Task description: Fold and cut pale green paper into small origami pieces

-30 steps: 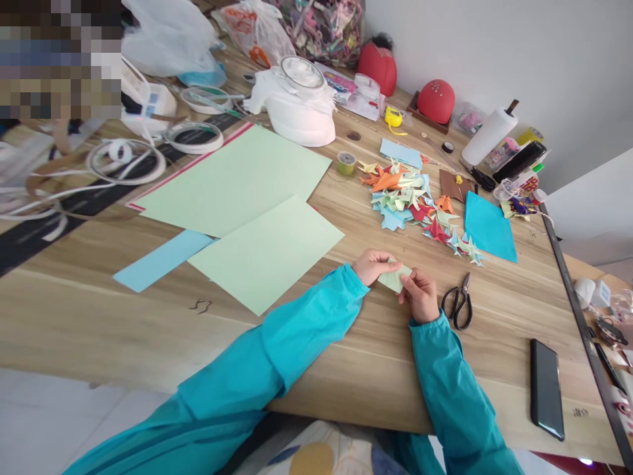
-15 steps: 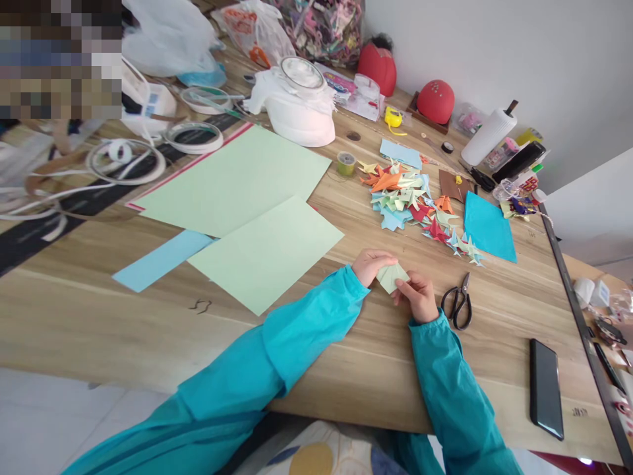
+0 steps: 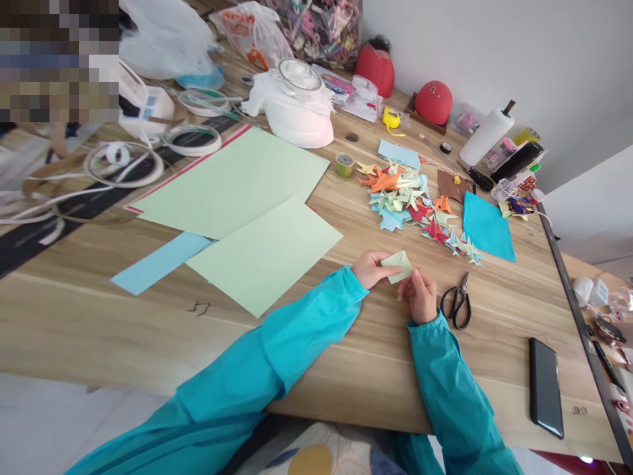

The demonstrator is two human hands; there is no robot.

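Note:
A small folded piece of pale green paper (image 3: 398, 264), with crease lines meeting at its upper corner, is between my hands above the wooden table. My left hand (image 3: 370, 268) grips it from the left, thumb lying across the front. My right hand (image 3: 418, 297) is at its lower right corner, thumb and curled fingers closed against the edge; the exact contact there is small. Just right of that hand lies a pair of black-handled scissors (image 3: 457, 306). Beyond the hands is a pile of folded paper pieces (image 3: 400, 196) in orange, green, blue and red.
Large pale green sheets (image 3: 267, 257) and a blue paper strip (image 3: 161, 262) lie to the left. A turquoise square (image 3: 488, 226) sits beyond the scissors, a black phone (image 3: 546, 388) at the right. Tape rolls (image 3: 192, 139) and a white cloth bundle (image 3: 299, 112) are farther back.
The folded paper has turned and risen slightly in my left hand, whose thumb now crosses its front. My right hand has slid from the paper's face to its lower right edge.

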